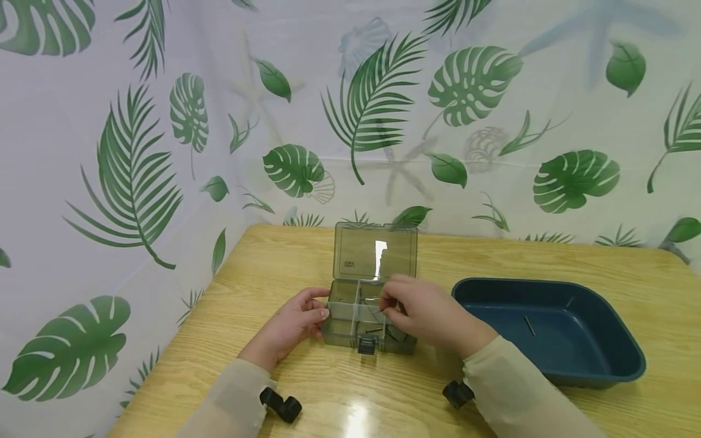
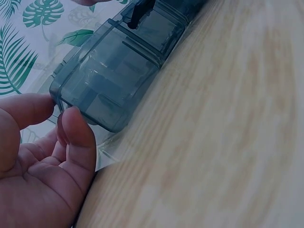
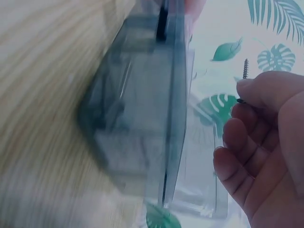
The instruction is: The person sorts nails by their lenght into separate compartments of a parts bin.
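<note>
A translucent grey compartment box point(image 1: 339, 327) stands on the table with its lid point(image 1: 361, 252) raised at the back. The left hand point(image 1: 290, 327) grips the box's left side, thumb at the front corner, as the left wrist view also shows. Over the right-hand compartments, the right hand point(image 1: 429, 313) pinches a small screw point(image 3: 245, 69) between thumb and forefinger; its threaded end sticks up in the right wrist view. Several thin dark pieces, apparently screws point(image 1: 375, 330), lie in the box's front compartments.
On the right stands a dark blue basin point(image 1: 591, 304) with one thin screw or nail point(image 1: 529, 326) on its floor. The wooden table point(image 1: 263, 261) meets a leaf-patterned cloth point(image 1: 306, 121) at the back and left. A black latch point(image 1: 366, 345) sits on the box's front.
</note>
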`<state>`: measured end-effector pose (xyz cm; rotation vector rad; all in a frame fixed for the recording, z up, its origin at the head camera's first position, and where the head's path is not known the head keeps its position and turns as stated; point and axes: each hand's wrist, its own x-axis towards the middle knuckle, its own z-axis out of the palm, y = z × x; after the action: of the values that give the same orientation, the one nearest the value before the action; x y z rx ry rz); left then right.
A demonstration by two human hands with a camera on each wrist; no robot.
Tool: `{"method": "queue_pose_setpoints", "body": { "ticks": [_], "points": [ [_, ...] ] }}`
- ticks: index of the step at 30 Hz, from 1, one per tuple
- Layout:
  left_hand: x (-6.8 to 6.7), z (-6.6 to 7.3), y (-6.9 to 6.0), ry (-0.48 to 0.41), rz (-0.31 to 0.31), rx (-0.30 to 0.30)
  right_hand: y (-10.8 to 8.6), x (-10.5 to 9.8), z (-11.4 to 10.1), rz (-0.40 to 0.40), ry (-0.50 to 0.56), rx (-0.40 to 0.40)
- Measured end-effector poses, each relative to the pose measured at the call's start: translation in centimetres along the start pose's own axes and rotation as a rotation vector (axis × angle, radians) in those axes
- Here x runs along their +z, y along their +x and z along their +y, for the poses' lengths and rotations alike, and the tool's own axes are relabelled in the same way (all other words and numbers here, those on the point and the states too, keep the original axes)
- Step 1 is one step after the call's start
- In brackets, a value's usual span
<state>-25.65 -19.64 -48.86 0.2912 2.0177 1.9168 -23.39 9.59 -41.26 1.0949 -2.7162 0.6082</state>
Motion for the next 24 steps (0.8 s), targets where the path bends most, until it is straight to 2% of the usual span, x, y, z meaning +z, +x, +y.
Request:
{"method": "queue_pose_setpoints", "body": {
  "ticks": [5, 15, 24],
  "points": [
    [0.0, -0.1, 0.0, -0.008, -0.007, -0.003, 1.4, 0.7, -1.3, -0.001, 0.003, -0.032],
    [-0.1, 0.3, -0.1, -0.003, -0.023, 0.004, 3.5, 2.2, -3.1, -0.048, -0.016, -0.009],
    [-0.1, 0.2, -0.1, -0.010, -0.025, 0.008, 3.8, 2.6, -3.1, -0.079, -0.008, -0.023]
  ]
}}
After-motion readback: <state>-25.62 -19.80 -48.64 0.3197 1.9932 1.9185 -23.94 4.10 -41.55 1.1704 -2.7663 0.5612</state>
